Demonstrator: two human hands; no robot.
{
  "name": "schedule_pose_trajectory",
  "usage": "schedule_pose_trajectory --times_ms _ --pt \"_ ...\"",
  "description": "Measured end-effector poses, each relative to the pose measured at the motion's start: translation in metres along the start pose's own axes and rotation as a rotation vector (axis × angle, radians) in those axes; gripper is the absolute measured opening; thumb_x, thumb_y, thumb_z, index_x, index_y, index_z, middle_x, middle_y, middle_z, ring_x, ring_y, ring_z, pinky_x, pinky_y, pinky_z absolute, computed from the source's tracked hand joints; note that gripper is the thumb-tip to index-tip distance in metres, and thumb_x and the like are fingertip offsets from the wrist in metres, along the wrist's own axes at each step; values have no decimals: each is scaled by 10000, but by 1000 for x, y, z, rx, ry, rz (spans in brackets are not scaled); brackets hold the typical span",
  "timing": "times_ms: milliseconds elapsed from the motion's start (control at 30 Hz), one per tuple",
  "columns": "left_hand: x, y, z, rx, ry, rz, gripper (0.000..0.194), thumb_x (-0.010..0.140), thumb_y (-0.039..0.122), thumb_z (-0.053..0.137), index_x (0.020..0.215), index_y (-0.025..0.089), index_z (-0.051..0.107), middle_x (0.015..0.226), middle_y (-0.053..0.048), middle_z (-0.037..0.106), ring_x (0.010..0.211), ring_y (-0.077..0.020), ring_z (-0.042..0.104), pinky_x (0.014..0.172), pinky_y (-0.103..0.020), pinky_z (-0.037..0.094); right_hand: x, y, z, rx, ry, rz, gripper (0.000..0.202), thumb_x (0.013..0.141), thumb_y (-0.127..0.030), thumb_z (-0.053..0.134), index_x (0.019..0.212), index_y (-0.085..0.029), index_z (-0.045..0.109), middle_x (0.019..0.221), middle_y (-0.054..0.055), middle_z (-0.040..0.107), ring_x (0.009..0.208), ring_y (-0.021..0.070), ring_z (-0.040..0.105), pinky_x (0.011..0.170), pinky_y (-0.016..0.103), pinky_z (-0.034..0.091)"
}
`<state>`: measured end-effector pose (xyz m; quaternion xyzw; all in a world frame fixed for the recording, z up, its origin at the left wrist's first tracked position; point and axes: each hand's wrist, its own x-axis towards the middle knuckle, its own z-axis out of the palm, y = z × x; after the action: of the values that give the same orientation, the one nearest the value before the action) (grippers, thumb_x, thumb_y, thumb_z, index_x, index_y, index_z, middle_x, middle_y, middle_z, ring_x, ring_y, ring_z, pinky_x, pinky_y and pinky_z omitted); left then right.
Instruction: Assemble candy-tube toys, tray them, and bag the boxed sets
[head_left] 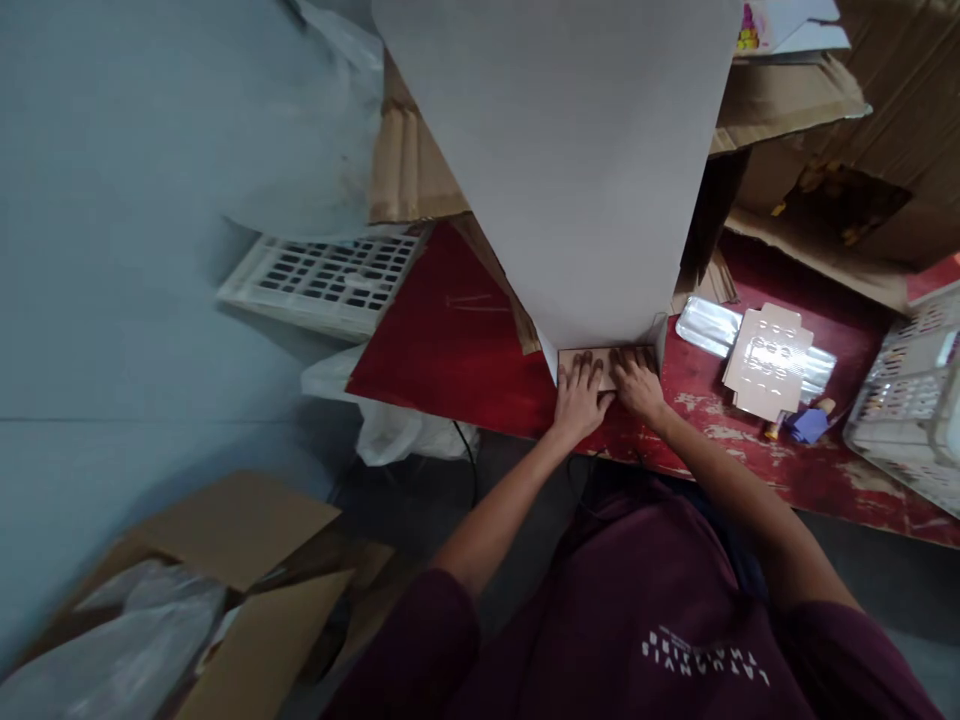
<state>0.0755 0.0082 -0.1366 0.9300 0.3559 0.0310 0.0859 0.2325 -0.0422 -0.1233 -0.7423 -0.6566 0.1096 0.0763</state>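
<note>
A tall white cardboard panel (592, 170) rises from the red table and narrows toward me, with small upturned side walls at its near end. Inside that end lies a brown cardboard piece (606, 376). My left hand (579, 398) rests on its left part, fingers stretched out and pointing away from me. Beside it, my right hand (636, 384) lies on the right part, fingers extended and slightly bent. Both hands press down from above and grip nothing visible. The fingertips are partly in shadow.
To the right on the red table (465, 340) are a flat die-cut card (770, 360), silvery packets (709, 326), a purple item (808, 425) and a white basket (911, 390). An open carton (817, 235) stands behind. A white slatted crate (330, 280) and a floor box (240, 530) are left.
</note>
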Motion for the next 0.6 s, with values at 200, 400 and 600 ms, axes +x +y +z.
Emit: schedule_pose_trajectory --times_ms 200,400,600 --pt "-3 -10 24 -29 11 -5 711 1028 476 395 1608 72 314 1708 -190 169 1595 -384 108 1275 -623 7 -3 -7 -1 121 39 14 437 1045 -269 424 1439 -125 547 1466 177 522 1332 307 470 1132 437 417" --pt "-35 -21 32 -134 115 -78 708 1042 496 358 1615 85 294 1696 -197 222 1598 -362 108 1278 -623 21 -122 9 9 362 322 167 358 1056 -328 429 1333 -200 617 1186 100 701 1065 187 653 952 299 545" --pt "-56 -28 32 -110 265 -125 721 1014 487 436 1574 39 352 1646 -261 308 1582 -391 170 1265 -647 99 -265 88 8 325 683 677 381 1031 -368 384 1185 -146 653 1042 168 714 930 260 682 854 442 572"
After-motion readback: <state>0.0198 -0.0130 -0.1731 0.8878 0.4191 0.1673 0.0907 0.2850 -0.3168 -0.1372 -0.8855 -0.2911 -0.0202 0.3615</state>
